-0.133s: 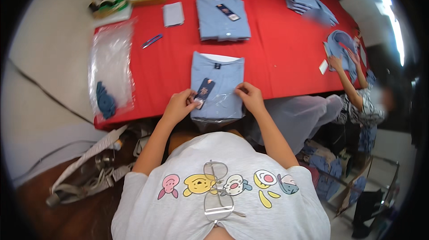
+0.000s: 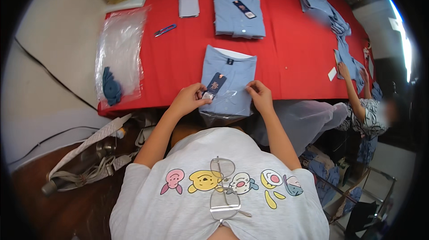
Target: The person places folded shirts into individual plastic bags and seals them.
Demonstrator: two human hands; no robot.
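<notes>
At the far left edge of the red table (image 2: 178,61) a clear plastic bag with a dark item (image 2: 118,61) is seen, well apart from the work. The left hand (image 2: 187,99) is pinched shut on the near left edge of a clear sleeve (image 2: 225,108), just beside a dark hang tag (image 2: 214,84). The folded blue shirt (image 2: 229,79) lies between the hands, its long axis running away from the body (collar at the far end). The right hand (image 2: 260,97) is closed on the sleeve's near right edge; both hands are about equally near.
</notes>
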